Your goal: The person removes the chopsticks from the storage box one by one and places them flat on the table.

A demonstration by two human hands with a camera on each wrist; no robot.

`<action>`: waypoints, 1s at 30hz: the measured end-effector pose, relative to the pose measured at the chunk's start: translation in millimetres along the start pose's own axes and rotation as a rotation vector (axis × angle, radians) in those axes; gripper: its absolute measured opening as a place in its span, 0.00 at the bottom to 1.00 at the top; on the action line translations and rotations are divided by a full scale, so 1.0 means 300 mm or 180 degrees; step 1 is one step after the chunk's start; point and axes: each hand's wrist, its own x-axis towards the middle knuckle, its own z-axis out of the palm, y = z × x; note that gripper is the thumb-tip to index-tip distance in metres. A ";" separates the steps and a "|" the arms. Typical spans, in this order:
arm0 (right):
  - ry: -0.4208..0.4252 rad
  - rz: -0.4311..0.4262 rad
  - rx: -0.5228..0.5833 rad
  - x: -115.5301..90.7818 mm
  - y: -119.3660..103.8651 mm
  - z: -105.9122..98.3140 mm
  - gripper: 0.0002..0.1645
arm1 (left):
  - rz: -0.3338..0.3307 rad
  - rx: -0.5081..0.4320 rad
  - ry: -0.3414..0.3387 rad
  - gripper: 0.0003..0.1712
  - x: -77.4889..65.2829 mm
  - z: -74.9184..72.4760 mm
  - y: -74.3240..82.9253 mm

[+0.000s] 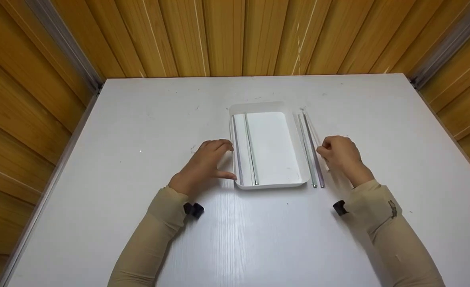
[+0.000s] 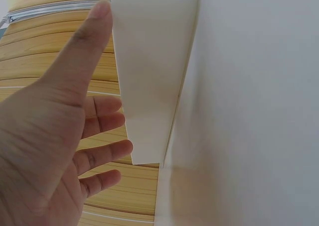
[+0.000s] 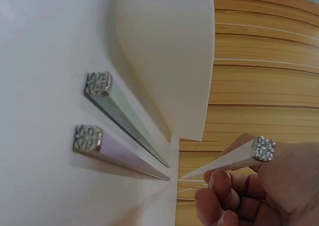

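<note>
A white rectangular tray [image 1: 275, 185] lies on the table, with a lavender chopstick [image 1: 238, 159] and a green chopstick [image 1: 251, 153] lengthwise along its left side. My left hand [image 1: 203, 161] is at the tray's left wall, thumb and fingers spread along the rim; the left wrist view shows the fingers loosely extended. Right of the tray, my right hand [image 1: 341, 154] pinches a pale whitish chopstick [image 3: 232, 159] with a glittery square end. Between that hand and the tray, another green chopstick [image 3: 127, 111] and a purple chopstick [image 3: 124, 154] lie on the table.
The white table [image 1: 227, 239] extends around the tray on all sides. Wood-look panels [image 1: 223, 36] stand behind it and at both sides. A black wrist device [image 1: 194, 210] sits on the left sleeve, another black device [image 1: 340, 207] on the right sleeve.
</note>
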 end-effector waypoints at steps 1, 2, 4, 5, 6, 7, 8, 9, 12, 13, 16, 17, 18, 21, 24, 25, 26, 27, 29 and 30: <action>0.0008 -0.0003 -0.0007 0.000 0.003 0.002 0.13 | -0.0002 0.0003 -0.0003 0.45 0.000 0.000 0.000; 0.0014 0.0002 -0.0010 -0.001 0.006 0.003 0.13 | -0.0002 0.0006 -0.0004 0.45 -0.001 -0.001 0.000; 0.0026 0.0007 -0.0027 -0.002 0.012 0.005 0.13 | -0.0001 0.0013 -0.0004 0.45 -0.001 -0.002 0.000; 0.0029 0.0011 -0.0038 -0.002 0.014 0.007 0.13 | 0.0002 0.0017 -0.0002 0.45 -0.001 -0.002 0.000; 0.0026 0.0024 -0.0042 -0.003 0.016 0.007 0.13 | 0.0006 0.0017 0.0003 0.45 -0.001 -0.002 -0.001; 0.0024 0.0032 -0.0045 -0.004 0.018 0.008 0.13 | 0.0011 0.0019 0.0008 0.45 -0.001 -0.001 -0.001; 0.0020 0.0045 -0.0042 -0.004 0.019 0.009 0.13 | 0.0015 0.0019 0.0013 0.45 -0.002 -0.001 -0.002; 0.0013 0.0055 -0.0043 -0.004 0.020 0.009 0.13 | 0.0018 0.0017 0.0018 0.45 -0.002 -0.001 -0.002; -0.0009 0.0078 -0.0057 -0.004 0.024 0.012 0.13 | 0.0030 0.0012 0.0030 0.45 -0.002 -0.001 -0.004; -0.0015 0.0083 -0.0060 -0.005 0.025 0.013 0.13 | 0.0035 0.0015 0.0036 0.45 -0.002 -0.001 -0.004; -0.0013 0.0080 -0.0093 -0.005 0.029 0.015 0.13 | 0.0053 0.0029 0.0057 0.45 -0.002 -0.001 -0.005; -0.0006 0.0071 -0.0103 -0.006 0.031 0.015 0.13 | 0.0058 0.0036 0.0064 0.44 -0.002 0.000 -0.005; 0.0001 0.0063 -0.0108 -0.006 0.032 0.016 0.13 | 0.0060 0.0038 0.0067 0.44 -0.002 0.000 -0.005; 0.0013 0.0050 -0.0119 -0.008 0.035 0.018 0.13 | 0.0060 0.0022 0.0071 0.44 -0.004 -0.001 -0.005; -0.0031 0.0068 -0.0079 -0.010 0.040 0.021 0.12 | 0.0010 -0.0038 0.0025 0.44 -0.005 -0.003 -0.004; -0.0052 0.0077 -0.0074 -0.011 0.041 0.021 0.12 | -0.0006 -0.0057 0.0011 0.44 -0.005 -0.003 -0.003; -0.0073 0.0088 -0.0068 -0.012 0.042 0.022 0.12 | -0.0024 -0.0069 -0.0001 0.44 -0.005 -0.003 -0.003; -0.0098 0.0097 -0.0057 -0.013 0.044 0.022 0.12 | -0.0039 -0.0082 -0.0014 0.44 -0.005 -0.004 -0.003; -0.0147 0.0115 -0.0054 -0.013 0.046 0.024 0.13 | -0.0054 -0.0092 -0.0022 0.44 -0.005 -0.004 -0.003; -0.0164 0.0126 -0.0054 -0.013 0.046 0.024 0.13 | -0.0057 -0.0092 -0.0021 0.44 -0.005 -0.003 -0.003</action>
